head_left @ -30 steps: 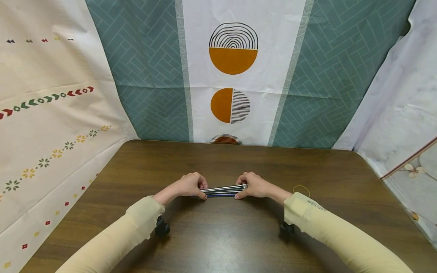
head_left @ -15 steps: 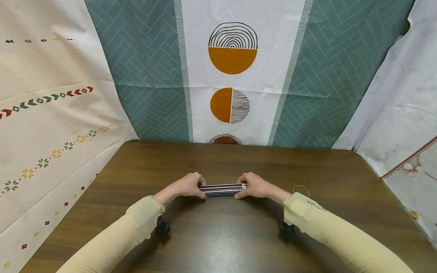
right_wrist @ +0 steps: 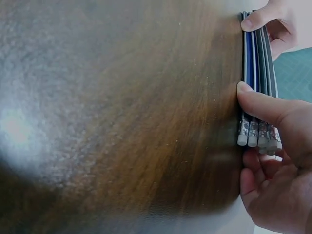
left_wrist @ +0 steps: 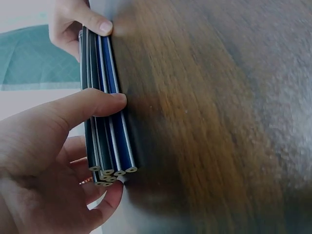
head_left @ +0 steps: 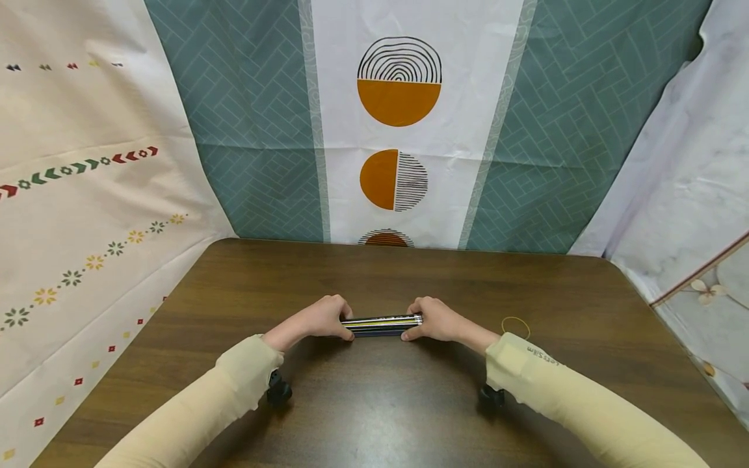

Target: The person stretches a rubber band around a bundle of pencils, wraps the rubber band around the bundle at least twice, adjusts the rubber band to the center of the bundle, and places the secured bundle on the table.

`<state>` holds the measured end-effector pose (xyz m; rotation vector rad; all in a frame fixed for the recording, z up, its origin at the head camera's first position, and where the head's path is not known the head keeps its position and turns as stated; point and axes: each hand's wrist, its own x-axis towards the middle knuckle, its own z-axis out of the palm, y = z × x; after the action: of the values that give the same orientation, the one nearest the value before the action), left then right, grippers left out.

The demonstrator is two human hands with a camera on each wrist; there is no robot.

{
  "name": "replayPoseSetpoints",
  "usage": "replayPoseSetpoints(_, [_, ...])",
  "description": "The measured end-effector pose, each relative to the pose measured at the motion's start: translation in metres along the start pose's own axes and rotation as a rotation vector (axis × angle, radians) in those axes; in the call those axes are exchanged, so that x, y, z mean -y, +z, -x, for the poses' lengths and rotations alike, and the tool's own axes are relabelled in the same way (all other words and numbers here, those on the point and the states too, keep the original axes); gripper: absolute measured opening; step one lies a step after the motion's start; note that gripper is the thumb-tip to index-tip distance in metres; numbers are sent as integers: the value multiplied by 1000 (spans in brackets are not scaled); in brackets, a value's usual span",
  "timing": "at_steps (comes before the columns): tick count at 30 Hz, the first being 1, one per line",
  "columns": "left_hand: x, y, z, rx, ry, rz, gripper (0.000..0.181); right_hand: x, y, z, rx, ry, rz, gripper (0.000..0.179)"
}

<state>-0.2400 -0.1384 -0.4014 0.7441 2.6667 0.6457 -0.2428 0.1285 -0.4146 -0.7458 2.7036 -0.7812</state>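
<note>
A bundle of several pencils (head_left: 381,325) lies lengthwise between the hands, over the middle of the table. The left hand (head_left: 324,317) grips one end, its thumb across the near side and fingers behind. In the left wrist view, flat unsharpened tips (left_wrist: 107,175) stick out past that thumb, and dark and blue pencil sides show. At the other end the right hand (head_left: 439,318) holds the bundle the same way. White erasers (right_wrist: 252,140) in metal bands show below its thumb in the right wrist view.
A thin yellow rubber band (head_left: 517,320) lies on the brown wooden table (head_left: 374,403), partly behind the right forearm. Patterned cloths (head_left: 263,130) hang behind the table and along its sides. A black wrist device (head_left: 278,390) sits under the left cuff.
The pencils, earlier slanting apart, now lie closer to parallel in a compact bundle. Different colours face up: red stripes showed half a second ago, a yellow one now. Both hands have barely moved.
</note>
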Motion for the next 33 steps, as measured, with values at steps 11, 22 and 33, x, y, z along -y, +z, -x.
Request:
replayPoseSetpoints(11, [-4,-3,-1,63,44,11,19,-6,-2,2,32,-33,11,28])
replayPoseSetpoints(22, [-8,-14,-4,194,44,75,19,-4,-14,5,97,-63,-135,18])
replayPoseSetpoints(33, [-14,-18,1,260,33,132,20,-7,-13,8,196,-53,-309,28])
